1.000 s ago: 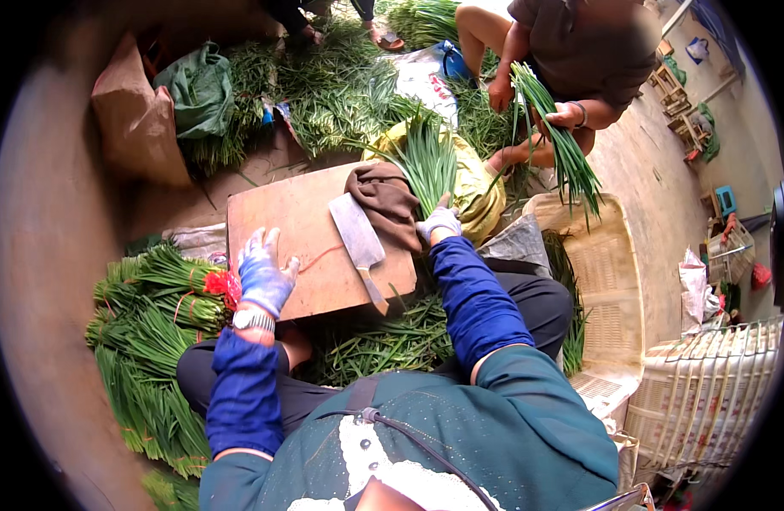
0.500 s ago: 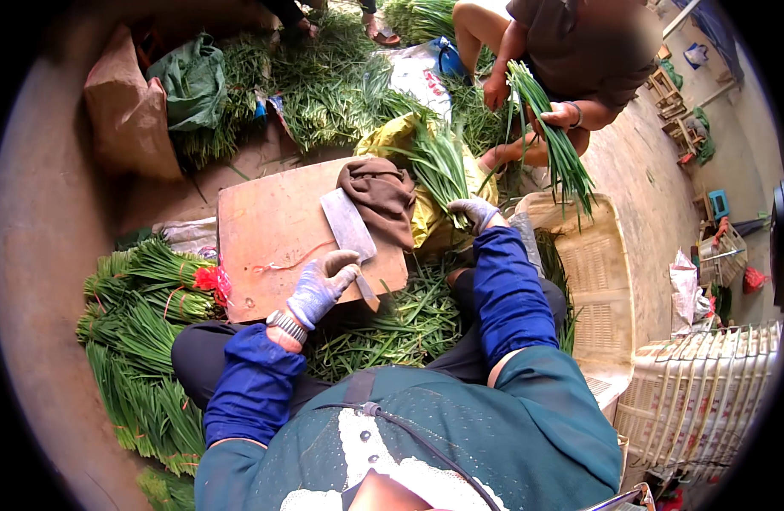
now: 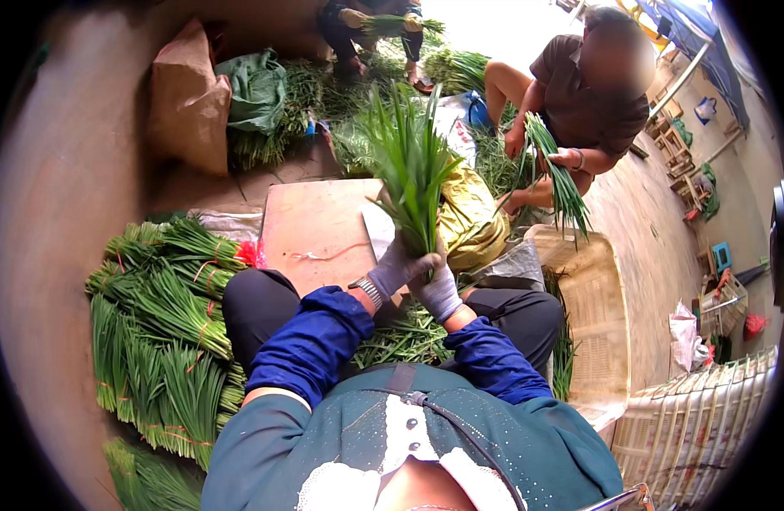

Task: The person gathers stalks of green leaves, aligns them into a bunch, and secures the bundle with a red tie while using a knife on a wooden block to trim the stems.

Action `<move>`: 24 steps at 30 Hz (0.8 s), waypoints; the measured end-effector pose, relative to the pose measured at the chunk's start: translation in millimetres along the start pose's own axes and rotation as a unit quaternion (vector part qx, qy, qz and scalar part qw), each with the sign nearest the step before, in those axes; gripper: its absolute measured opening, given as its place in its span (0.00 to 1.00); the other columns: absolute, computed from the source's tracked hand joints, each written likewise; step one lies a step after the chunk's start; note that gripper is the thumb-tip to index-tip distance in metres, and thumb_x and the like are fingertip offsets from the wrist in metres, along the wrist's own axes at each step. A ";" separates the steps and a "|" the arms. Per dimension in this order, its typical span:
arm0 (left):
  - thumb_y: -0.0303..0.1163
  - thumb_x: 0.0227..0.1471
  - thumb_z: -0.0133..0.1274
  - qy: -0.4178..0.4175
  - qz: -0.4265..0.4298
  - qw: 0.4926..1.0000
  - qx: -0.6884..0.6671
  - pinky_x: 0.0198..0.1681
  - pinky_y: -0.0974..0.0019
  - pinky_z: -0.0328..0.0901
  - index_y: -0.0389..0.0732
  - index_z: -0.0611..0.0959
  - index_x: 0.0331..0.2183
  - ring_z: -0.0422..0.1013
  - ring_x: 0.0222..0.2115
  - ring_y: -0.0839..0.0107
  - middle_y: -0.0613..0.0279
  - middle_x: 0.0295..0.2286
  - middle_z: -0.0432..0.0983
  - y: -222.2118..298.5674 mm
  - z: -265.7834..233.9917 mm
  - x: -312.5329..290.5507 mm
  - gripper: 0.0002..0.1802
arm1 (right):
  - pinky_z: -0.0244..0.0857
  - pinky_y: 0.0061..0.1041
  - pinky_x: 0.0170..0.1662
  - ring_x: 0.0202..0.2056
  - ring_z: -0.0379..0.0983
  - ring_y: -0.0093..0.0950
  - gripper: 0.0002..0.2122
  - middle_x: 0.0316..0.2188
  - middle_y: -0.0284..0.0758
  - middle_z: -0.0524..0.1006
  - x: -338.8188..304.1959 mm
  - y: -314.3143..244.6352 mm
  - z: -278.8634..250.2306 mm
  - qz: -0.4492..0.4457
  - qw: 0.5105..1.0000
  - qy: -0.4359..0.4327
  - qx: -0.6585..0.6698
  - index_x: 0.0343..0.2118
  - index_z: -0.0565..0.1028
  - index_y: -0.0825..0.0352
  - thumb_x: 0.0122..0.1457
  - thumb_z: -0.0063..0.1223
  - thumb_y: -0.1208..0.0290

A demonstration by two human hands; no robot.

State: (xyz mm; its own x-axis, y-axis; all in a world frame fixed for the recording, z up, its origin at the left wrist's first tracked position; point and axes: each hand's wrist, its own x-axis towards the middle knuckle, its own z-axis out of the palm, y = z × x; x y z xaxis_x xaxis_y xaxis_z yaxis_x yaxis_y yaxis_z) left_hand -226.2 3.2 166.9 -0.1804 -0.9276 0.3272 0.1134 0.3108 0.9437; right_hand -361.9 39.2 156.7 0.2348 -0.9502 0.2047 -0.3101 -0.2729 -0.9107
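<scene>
A loose bunch of garlic chives [image 3: 413,170] stands upright before me, leaves fanning upward and slightly blurred. Around its lower stems are closed both my gloved left hand [image 3: 398,269], with a watch at the wrist, and my gloved right hand [image 3: 439,294]. The two hands are pressed close together. Behind them lies a wooden board [image 3: 311,221]. Part of a cleaver blade [image 3: 377,228] shows on the board, its handle hidden by my left hand. A yellow sack [image 3: 473,217] sits just beyond my right hand. Loose chive trimmings [image 3: 400,336] lie between my knees.
Tied chive bundles [image 3: 166,341] are stacked on my left. A plastic crate [image 3: 592,324] stands at my right, another [image 3: 698,417] behind it. One person [image 3: 592,85] squats at the far right holding chives; another person [image 3: 370,34] at the back holds a bunch.
My right hand has brought the chives from the yellow sack toward me and upright. My left hand has moved right from above the board and closed on them. The view has shifted.
</scene>
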 end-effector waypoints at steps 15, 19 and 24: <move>0.22 0.48 0.57 0.030 0.147 0.980 0.129 0.52 0.65 0.65 0.38 0.66 0.57 0.69 0.49 0.67 0.58 0.48 0.72 -67.5 1.1 14.7 0.33 | 0.64 0.25 0.51 0.46 0.69 0.25 0.26 0.44 0.35 0.74 27.9 12.1 -24.0 0.027 0.992 -0.109 0.059 0.51 0.69 0.67 0.49 0.64 0.70; 0.17 0.51 0.52 0.000 0.030 0.985 -0.172 0.54 0.65 0.64 0.39 0.65 0.58 0.67 0.51 0.68 0.59 0.50 0.70 -35.6 9.3 12.8 0.33 | 0.65 0.23 0.48 0.42 0.70 0.23 0.15 0.39 0.33 0.75 35.0 -10.3 -27.5 0.106 0.954 -0.140 0.244 0.47 0.72 0.70 0.56 0.54 0.72; 0.19 0.51 0.55 0.077 -0.077 0.952 -0.286 0.45 0.68 0.70 0.38 0.74 0.51 0.72 0.43 0.71 0.62 0.43 0.76 -32.6 -35.8 25.3 0.23 | 0.60 0.22 0.55 0.54 0.64 0.24 0.33 0.57 0.37 0.67 65.5 -69.1 -26.8 0.003 0.977 -0.165 0.136 0.65 0.55 0.69 0.62 0.52 0.58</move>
State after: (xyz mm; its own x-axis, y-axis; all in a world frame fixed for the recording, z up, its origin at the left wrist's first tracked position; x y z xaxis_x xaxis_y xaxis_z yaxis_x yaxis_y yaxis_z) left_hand -199.5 -37.7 142.7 -0.0984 -0.9860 0.1344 0.6186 0.0452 0.7844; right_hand -349.9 -8.3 242.7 0.5314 -0.8394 0.1140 -0.0666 -0.1755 -0.9822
